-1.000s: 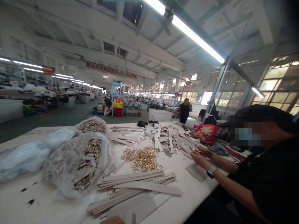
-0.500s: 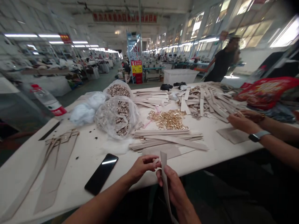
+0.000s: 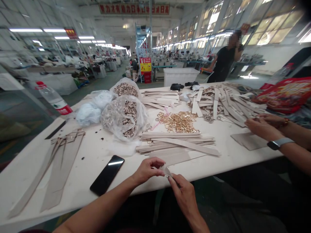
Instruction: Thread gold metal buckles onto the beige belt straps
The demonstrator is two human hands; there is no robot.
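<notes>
- Greyish-beige flat strip (image 3: 166,171) sits between your hands, by the front edge of the white worktop (image 3: 80,176).
- Fingers of your left hand (image 3: 145,171) pinch its far end; those of your right hand (image 3: 184,191) pinch it nearer you.
- Stacked long beige strips (image 3: 179,144) lie between your hands and the heap of gold-coloured metal rings (image 3: 181,122).
- Black rectangular phone (image 3: 107,174) lies near your left forearm.
- Clear plastic bag (image 3: 116,119) of small beige loops stands beyond it.
</notes>
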